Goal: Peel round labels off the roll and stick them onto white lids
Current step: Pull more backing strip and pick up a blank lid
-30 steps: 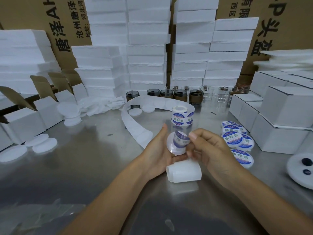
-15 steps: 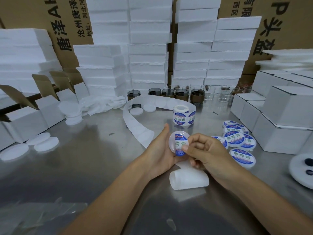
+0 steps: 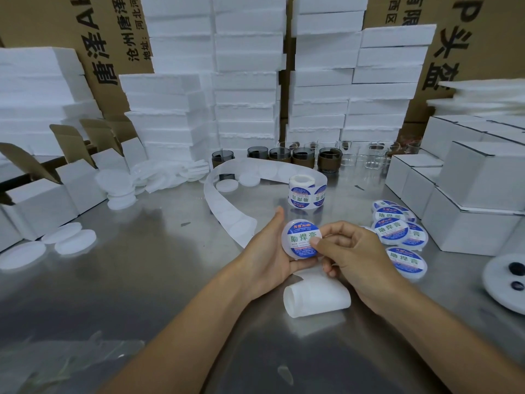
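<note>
My left hand (image 3: 267,251) holds a white lid (image 3: 301,238) upright, its face turned toward me, with a blue and white round label lying flat on it. My right hand (image 3: 352,254) has curled fingers, and its thumb presses on the label's right edge. The label roll (image 3: 307,191) stands on the steel table behind my hands, and a long strip of bare backing paper (image 3: 227,206) curls away from it to the left. Several labelled lids (image 3: 397,231) lie to the right of my hands.
A stack of plain white lids (image 3: 316,297) lies on its side just under my hands. More bare lids (image 3: 68,240) sit at the left. White boxes (image 3: 471,206) stand at the right, open boxes at the left. Dark and clear glass jars (image 3: 301,156) line the back before foam stacks.
The label was curled and only partly on the lid a second ago. Now it lies flat on the lid, with my right thumb pressing its edge.
</note>
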Demonstrator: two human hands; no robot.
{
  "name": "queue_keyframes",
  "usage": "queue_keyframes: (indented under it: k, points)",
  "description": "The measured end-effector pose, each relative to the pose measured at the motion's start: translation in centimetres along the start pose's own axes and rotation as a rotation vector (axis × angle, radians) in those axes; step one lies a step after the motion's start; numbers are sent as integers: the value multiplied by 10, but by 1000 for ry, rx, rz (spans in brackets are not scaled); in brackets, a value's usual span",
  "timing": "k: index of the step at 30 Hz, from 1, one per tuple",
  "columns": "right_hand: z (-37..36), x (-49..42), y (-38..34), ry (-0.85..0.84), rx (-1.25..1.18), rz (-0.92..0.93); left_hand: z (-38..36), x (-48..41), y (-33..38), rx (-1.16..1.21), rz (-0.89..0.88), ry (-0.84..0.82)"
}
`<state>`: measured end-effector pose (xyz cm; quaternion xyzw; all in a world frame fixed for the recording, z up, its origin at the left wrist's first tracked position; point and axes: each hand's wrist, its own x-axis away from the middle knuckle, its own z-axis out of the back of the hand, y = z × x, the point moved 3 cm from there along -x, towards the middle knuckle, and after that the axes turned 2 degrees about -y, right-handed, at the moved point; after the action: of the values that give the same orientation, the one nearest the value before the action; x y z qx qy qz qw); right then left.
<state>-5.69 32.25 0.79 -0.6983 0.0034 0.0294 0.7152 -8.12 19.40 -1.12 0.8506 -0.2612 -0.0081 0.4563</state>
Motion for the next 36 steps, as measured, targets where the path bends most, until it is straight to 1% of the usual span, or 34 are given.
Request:
queue_keyframes:
  k: [7, 9, 12, 13, 17, 25, 28, 36]
  points:
    - [0, 1, -1, 27, 28, -43, -1, 0, 0, -29, -2, 9]
    - [0, 0, -1, 26, 26, -52, -2, 1, 0, -91, -26, -8]
    - [1, 0, 0, 30, 11, -63, -4, 4, 0, -244, -97, -57]
    - [1, 0, 1, 33, 9, -66, -4, 5, 0, -255, -110, -69]
    - [2, -1, 2, 40, 2, -75, -4, 4, 0, -218, -118, -66]
    - [4, -1, 4, 44, 24, -91, -3, 3, -1, -220, -117, -53]
    - [5, -2, 3, 57, 48, -73, -4, 3, -1, -254, -127, -38]
    - [4, -3, 4, 116, 213, 56, -5, 3, -3, -302, -136, -29]
